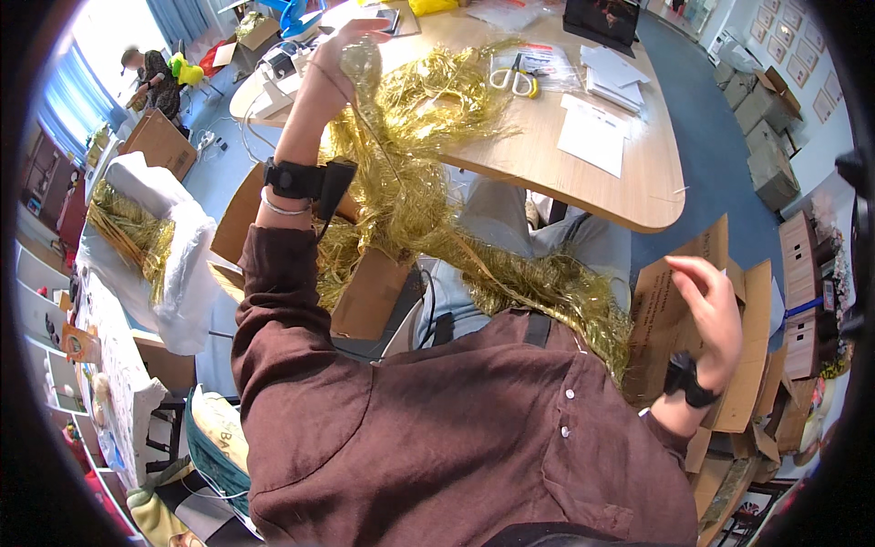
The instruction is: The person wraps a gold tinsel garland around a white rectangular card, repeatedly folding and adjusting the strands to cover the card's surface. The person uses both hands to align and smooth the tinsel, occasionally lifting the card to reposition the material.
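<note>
My left hand (335,65) is raised over the table's near left side, gripping one end of a gold tinsel garland (410,198). From there the garland hangs down past the table edge and runs across my lap to my right side. A loose heap of gold tinsel (437,89) lies on the table beside the hand. More tinsel fills an open cardboard box (372,294) below my left forearm. My right hand (707,314) is held up at my right, fingers slightly bent and nothing in them, in front of standing cardboard (683,301).
On the wooden table (642,195) lie yellow-handled scissors (516,81), papers (593,137) and a dark screen (601,24). White wrapping with tinsel (147,239) stands at the left. Flattened cartons (748,349) crowd my right. A person (157,78) works far left.
</note>
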A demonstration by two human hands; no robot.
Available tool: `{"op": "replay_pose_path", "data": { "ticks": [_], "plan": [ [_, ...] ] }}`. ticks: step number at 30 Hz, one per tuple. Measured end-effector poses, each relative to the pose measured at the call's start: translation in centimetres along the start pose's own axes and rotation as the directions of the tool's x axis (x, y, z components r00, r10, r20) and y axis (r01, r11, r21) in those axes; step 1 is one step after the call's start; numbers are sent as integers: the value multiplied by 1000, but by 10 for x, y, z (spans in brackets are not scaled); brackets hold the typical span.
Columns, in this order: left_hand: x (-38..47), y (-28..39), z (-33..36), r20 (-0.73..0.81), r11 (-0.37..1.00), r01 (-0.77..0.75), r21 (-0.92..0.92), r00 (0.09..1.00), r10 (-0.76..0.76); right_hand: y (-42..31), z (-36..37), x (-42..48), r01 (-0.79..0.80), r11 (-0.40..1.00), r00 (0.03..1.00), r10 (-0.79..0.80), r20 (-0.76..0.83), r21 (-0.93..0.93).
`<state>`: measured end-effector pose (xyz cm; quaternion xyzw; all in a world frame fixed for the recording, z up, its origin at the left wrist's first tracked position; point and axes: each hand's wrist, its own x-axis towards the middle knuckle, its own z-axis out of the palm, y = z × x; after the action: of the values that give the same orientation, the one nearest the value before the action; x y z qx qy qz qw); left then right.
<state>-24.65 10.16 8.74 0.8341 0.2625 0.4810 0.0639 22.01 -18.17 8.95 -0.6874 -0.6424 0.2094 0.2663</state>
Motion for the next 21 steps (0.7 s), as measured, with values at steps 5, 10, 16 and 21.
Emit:
{"op": "replay_pose_path", "data": {
  "ticks": [5, 10, 16, 21],
  "plan": [
    [30, 74, 35, 48, 996, -90, 1, 995, 90, -53, 64, 67, 197, 831, 884, -380, 273, 520],
    [43, 124, 69, 87, 984, -162, 73, 984, 155, -114, 140, 105, 388, 659, 866, -500, -10, 644],
    [34, 107, 62, 397, 993, 111, 38, 910, -117, -94, 104, 97, 195, 630, 931, -361, 61, 751],
    [7, 81, 55, 705, 975, 153, 160, 674, -221, -65, 49, 78, 203, 564, 952, -304, -27, 800]
  ]
}}
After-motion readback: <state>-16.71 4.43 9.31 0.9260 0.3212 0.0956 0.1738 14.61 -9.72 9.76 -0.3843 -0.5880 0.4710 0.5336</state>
